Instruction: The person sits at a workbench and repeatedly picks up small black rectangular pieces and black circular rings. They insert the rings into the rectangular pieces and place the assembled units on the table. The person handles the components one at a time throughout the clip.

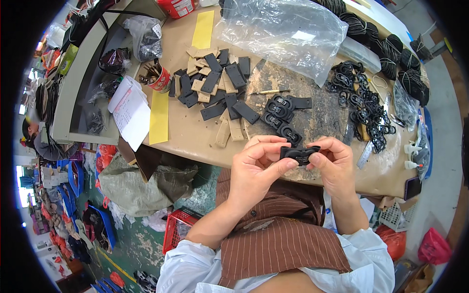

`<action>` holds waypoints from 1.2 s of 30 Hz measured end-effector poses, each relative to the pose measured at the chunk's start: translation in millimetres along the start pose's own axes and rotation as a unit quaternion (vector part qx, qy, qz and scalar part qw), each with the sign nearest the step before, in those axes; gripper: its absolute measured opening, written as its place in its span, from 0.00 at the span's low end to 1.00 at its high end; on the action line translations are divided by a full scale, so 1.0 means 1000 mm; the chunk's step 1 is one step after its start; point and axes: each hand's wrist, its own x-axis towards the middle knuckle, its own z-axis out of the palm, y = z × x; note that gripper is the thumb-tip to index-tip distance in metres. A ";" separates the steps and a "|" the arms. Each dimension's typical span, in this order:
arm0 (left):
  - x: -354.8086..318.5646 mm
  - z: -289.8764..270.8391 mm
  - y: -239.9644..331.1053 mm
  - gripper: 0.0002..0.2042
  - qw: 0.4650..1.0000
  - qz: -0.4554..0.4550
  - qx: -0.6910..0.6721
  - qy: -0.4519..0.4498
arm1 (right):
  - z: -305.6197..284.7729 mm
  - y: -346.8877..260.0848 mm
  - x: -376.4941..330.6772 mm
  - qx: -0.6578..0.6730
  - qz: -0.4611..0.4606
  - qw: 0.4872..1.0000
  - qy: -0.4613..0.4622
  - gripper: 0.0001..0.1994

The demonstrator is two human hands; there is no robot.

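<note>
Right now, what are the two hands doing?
Left hand: closed, pinching the black strap piece.
Right hand: closed, pinching the same piece's other end.

clear plastic bag [286, 30] top centre, red can [161, 80]

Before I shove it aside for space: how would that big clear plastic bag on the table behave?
The clear plastic bag looks crumpled and thin, so probably floppy and light. It seems nearly empty, so a push would likely crumple it rather than slide it.
</note>
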 end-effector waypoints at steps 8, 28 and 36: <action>0.017 -0.007 -0.006 0.09 0.988 -0.111 -0.099 -0.045 | -0.006 -0.008 0.009 0.018 0.078 0.995 -0.056 0.07; 0.013 -0.016 -0.021 0.09 0.915 -0.272 -0.297 -0.017 | -0.004 -0.002 0.011 -0.073 0.068 0.992 -0.077 0.08; 0.022 -0.007 -0.022 0.11 0.942 -0.214 -0.252 -0.065 | -0.013 0.007 0.002 0.028 0.066 0.997 -0.023 0.06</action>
